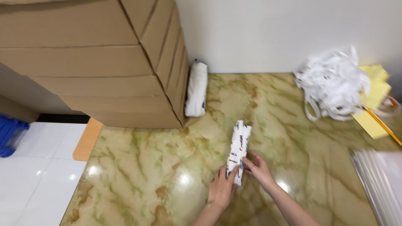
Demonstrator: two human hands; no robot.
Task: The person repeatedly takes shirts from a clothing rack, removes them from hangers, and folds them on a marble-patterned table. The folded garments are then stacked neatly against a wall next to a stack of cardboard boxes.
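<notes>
Folded printed cloth point(238, 150) flat on marble table point(167, 175), long axis running away from person (slight tilt right). Left hand point(221, 189) and right hand point(258, 168) both pinch near end, one each side; far end free.

Probably packing room: stacked cardboard boxes point(92, 62)

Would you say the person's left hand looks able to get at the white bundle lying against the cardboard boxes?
Probably yes: the left hand rests on the folded printed cloth, and bare marble tabletop lies between it and the white bundle, though it would need a long stretch.
</notes>
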